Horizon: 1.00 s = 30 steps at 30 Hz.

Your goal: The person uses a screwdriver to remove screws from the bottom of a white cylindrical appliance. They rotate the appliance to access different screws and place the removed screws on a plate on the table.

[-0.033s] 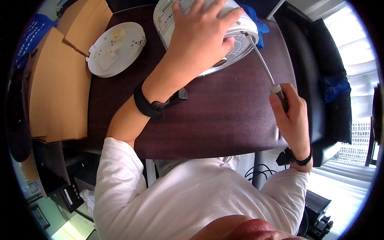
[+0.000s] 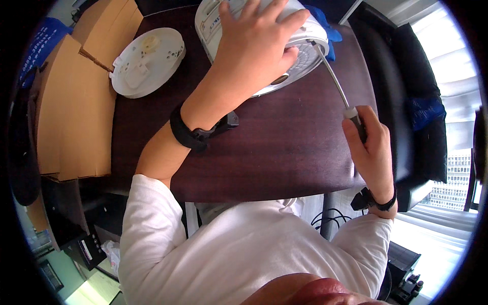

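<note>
A white rounded appliance [image 2: 316, 31] lies tilted at the far middle of the table, a patterned grey underside turned partly toward me. My left hand [image 2: 259, 38] rests on top of it with fingers spread, hiding much of its body. In my right hand [image 2: 370, 140] is a screwdriver [image 2: 335, 81] with a grey and black handle, gripped at the table's right side. Its long metal shaft slants up and left, and the tip meets the rim of the appliance's underside; the very end is hidden.
On the left lies a round white cover [image 2: 162, 76] holding small screws and pale parts, against an open cardboard box [image 2: 76, 112]. A black object [image 2: 226, 122] sits partly behind my left wrist on the dark table [image 2: 284, 152]. Blue cloth [image 2: 330, 33] lies behind the appliance.
</note>
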### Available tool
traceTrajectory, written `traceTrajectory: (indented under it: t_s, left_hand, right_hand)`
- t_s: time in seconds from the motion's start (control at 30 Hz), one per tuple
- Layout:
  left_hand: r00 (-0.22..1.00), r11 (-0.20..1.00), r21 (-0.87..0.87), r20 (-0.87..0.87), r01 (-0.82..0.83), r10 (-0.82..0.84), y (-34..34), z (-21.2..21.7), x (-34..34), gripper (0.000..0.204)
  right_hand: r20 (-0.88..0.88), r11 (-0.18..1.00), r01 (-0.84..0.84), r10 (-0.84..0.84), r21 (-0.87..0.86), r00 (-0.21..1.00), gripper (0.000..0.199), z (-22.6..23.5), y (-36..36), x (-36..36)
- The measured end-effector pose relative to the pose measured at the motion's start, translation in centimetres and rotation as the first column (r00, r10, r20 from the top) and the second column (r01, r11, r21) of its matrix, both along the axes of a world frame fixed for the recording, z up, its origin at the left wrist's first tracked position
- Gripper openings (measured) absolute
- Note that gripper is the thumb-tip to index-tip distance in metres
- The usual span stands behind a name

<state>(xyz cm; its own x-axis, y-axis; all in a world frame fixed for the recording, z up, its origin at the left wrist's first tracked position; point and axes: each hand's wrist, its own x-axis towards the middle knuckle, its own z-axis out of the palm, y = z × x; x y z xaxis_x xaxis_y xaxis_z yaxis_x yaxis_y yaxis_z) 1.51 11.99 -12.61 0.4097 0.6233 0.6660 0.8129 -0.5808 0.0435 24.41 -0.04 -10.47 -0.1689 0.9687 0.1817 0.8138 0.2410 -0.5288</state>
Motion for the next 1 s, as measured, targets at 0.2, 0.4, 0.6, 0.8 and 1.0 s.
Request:
traceTrajectory:
  t_s: [0.2,0.4,0.6,0.8,1.0]
  left_hand:
    - [0.999,1.0,-0.011,0.028,0.029,-0.029,-0.1,0.1,0.0,0.057]
    - [1.0,0.999,0.041,0.014,-0.006,0.005,0.3,-0.2,0.4,0.052]
    - [0.999,0.987,0.159,0.037,-0.026,0.02,0.3,-1.0,0.6,0.049]
    - [0.998,0.99,0.144,0.067,-0.001,-0.009,-0.2,-0.9,0.6,0.046]
    - [0.999,0.989,0.15,0.029,0.012,-0.016,-1.4,-1.2,1.0,0.048]
  right_hand:
    - [0.073,0.997,0.017,-0.023,0.079,0.997,0.018,-0.7,-0.1,-0.1]
    - [0.158,0.983,0.002,-0.031,0.181,0.987,0.02,-1.0,-0.3,-0.3]
    - [0.147,0.98,-0.003,-0.027,0.199,0.989,0.02,-1.2,-0.3,-0.4]
    - [0.099,0.996,-0.001,-0.008,0.085,0.995,0.019,-0.5,-0.7,0.0]
    - [0.065,0.998,-0.01,0.006,0.06,0.998,0.019,-0.5,-2.4,0.9]
